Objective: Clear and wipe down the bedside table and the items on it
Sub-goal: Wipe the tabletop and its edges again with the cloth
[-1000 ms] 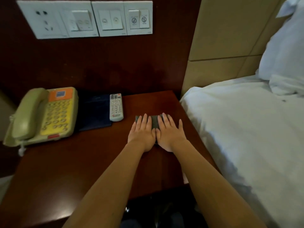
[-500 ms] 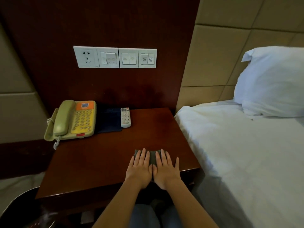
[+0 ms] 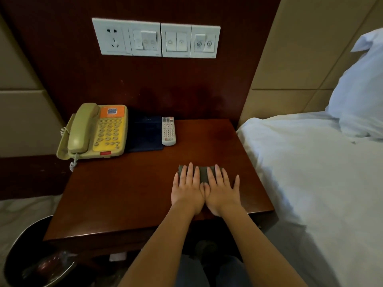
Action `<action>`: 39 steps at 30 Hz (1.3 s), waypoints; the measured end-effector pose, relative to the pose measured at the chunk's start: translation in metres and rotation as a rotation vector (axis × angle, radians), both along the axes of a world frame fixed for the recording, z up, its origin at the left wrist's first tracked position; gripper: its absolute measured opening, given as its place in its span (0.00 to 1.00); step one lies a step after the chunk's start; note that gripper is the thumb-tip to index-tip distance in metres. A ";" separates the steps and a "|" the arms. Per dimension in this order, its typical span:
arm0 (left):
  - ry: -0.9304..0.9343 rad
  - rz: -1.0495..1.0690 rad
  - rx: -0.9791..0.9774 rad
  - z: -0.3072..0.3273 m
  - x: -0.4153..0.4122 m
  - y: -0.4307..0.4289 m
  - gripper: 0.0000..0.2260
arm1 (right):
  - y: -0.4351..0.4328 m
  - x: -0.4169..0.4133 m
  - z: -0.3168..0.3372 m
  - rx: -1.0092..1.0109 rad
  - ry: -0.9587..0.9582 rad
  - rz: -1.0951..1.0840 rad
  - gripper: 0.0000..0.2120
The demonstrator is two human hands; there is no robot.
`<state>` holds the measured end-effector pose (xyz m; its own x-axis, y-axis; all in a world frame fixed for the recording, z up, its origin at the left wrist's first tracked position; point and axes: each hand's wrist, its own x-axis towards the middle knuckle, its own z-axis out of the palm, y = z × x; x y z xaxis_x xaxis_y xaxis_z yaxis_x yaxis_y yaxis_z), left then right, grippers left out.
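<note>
Having slid nearer the front edge since a second ago, the left hand and right hand are pressing a folded dark grey cloth on the right half of the reddish-brown wooden bedside table, fingers straight and slightly spread.

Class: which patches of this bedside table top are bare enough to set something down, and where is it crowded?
Bare: front-left of the table, between telephone, front edge and left hand; back-right corner between remote, cloth and bed. Crowded: back-left row of telephone, dark folder, remote.
</note>
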<state>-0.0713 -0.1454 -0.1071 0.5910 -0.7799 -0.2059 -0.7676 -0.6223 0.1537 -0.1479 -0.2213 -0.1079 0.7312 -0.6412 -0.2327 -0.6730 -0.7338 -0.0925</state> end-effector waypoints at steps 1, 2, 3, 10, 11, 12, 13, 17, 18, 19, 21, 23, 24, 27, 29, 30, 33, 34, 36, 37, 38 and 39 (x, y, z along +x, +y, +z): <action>-0.004 0.000 -0.006 0.000 0.006 -0.007 0.25 | -0.007 0.006 -0.001 0.002 -0.002 -0.003 0.26; -0.007 0.000 -0.014 -0.001 0.012 -0.014 0.25 | -0.014 0.012 -0.002 0.006 -0.003 -0.007 0.26; -0.011 -0.001 -0.020 -0.002 0.018 -0.021 0.25 | -0.021 0.019 -0.002 0.007 -0.004 -0.011 0.26; -0.043 0.018 -0.065 -0.007 0.070 -0.086 0.24 | -0.086 0.071 0.001 -0.030 0.022 -0.006 0.26; -0.044 0.022 -0.071 -0.008 0.078 -0.098 0.24 | -0.098 0.080 0.001 -0.039 0.030 -0.002 0.26; -0.042 0.026 -0.074 -0.008 0.086 -0.109 0.24 | -0.110 0.089 0.002 -0.047 0.041 0.004 0.26; -0.039 0.030 -0.075 -0.009 0.094 -0.121 0.24 | -0.123 0.098 0.002 -0.053 0.048 0.007 0.26; -0.034 0.028 -0.093 -0.012 0.132 -0.167 0.24 | -0.166 0.134 0.001 -0.009 0.015 -0.024 0.25; -0.033 0.025 -0.096 -0.012 0.142 -0.177 0.24 | -0.175 0.143 0.000 -0.001 0.009 -0.036 0.25; -0.036 0.024 -0.098 -0.012 0.149 -0.186 0.24 | -0.184 0.150 -0.001 -0.002 0.003 -0.045 0.25; -0.043 0.020 -0.096 -0.012 0.160 -0.203 0.24 | -0.201 0.162 -0.002 -0.016 -0.009 -0.057 0.25; -0.046 0.021 -0.089 -0.012 0.165 -0.215 0.24 | -0.213 0.168 -0.003 -0.027 -0.012 -0.064 0.25; -0.050 0.024 -0.086 -0.013 0.166 -0.219 0.24 | -0.217 0.170 -0.004 -0.031 -0.010 -0.064 0.25; -0.064 0.031 -0.094 -0.013 0.169 -0.223 0.24 | -0.221 0.171 -0.005 -0.044 -0.015 -0.062 0.25; -0.060 0.027 -0.096 -0.014 0.166 -0.220 0.24 | -0.217 0.168 -0.005 -0.041 -0.011 -0.062 0.25; -0.060 0.022 -0.095 -0.014 0.162 -0.218 0.24 | -0.215 0.165 -0.005 -0.037 -0.009 -0.063 0.25; -0.054 0.000 -0.073 -0.012 0.142 -0.207 0.24 | -0.204 0.144 -0.006 -0.030 0.002 -0.072 0.25; -0.055 -0.012 -0.062 -0.011 0.133 -0.202 0.25 | -0.199 0.135 -0.006 -0.028 0.003 -0.079 0.26; -0.053 -0.043 -0.043 -0.010 0.112 -0.189 0.25 | -0.186 0.114 -0.005 -0.023 0.010 -0.092 0.26; -0.055 -0.060 -0.032 -0.009 0.102 -0.181 0.25 | -0.177 0.102 -0.004 -0.022 0.021 -0.097 0.26; -0.062 -0.077 -0.018 -0.009 0.090 -0.173 0.25 | -0.167 0.089 -0.004 -0.021 0.035 -0.104 0.26; -0.070 -0.094 -0.004 -0.009 0.078 -0.164 0.25 | -0.158 0.076 -0.004 -0.019 0.047 -0.112 0.26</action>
